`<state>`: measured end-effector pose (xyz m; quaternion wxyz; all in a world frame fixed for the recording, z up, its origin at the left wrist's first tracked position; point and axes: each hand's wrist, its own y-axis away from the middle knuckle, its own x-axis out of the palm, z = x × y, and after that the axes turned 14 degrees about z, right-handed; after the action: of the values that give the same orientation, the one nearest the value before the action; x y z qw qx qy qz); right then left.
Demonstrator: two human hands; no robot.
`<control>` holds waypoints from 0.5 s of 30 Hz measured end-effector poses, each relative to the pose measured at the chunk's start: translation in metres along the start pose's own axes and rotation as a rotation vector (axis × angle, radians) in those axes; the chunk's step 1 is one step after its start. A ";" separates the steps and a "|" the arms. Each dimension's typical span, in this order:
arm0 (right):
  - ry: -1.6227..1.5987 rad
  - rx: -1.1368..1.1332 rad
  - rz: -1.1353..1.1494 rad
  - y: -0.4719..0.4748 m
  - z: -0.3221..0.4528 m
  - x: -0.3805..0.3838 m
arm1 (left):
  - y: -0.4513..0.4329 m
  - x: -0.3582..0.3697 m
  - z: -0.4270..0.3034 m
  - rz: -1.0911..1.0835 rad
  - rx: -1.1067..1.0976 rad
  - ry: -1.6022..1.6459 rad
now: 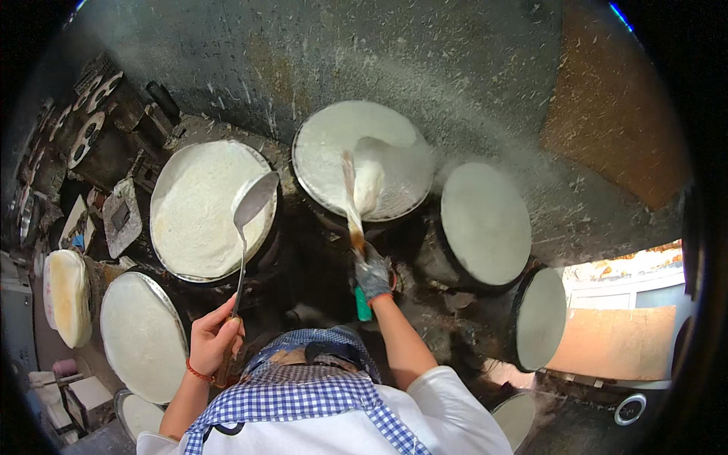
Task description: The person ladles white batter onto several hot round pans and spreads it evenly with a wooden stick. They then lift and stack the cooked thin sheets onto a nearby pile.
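My left hand (216,335) grips the wooden handle of a metal ladle (256,199), whose bowl hangs over the right side of the left griddle. A large pale flatbread (205,216) covers that griddle. In a grey glove with an orange cuff, my right hand (372,276) is closed around a long, narrow, batter-smeared spatula (352,210) with a green handle end. Its blade reaches over the middle round griddle (324,199), beside a white lump (371,179) of dough or batter. A pale layer (364,122) spreads over much of that griddle, partly blurred by steam.
More coated round griddles stand at right (486,224), far right (541,318) and left (142,335). Stacked flatbreads (71,298) lie at far left, below dark cylindrical briquettes (94,142). A splattered wall (227,62) rises behind; a brown board (614,114) leans at upper right.
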<state>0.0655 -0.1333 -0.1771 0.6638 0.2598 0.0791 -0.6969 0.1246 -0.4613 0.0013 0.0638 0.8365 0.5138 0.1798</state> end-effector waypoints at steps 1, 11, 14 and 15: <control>0.094 0.083 -0.012 0.010 -0.009 -0.024 | -0.006 0.010 0.002 0.008 0.011 -0.012; 0.407 -0.125 0.287 0.005 -0.040 -0.066 | -0.044 0.103 0.006 -0.036 0.020 -0.047; 0.023 0.067 0.301 0.012 -0.068 -0.113 | -0.043 0.119 0.011 -0.080 0.023 -0.033; 0.058 0.115 0.253 0.012 -0.067 -0.140 | -0.043 0.123 0.012 -0.089 0.024 -0.026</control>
<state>0.0922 0.0197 -0.1656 0.7278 0.3253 0.0245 -0.6033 0.1435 -0.3322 0.0063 0.0683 0.8157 0.5518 0.1596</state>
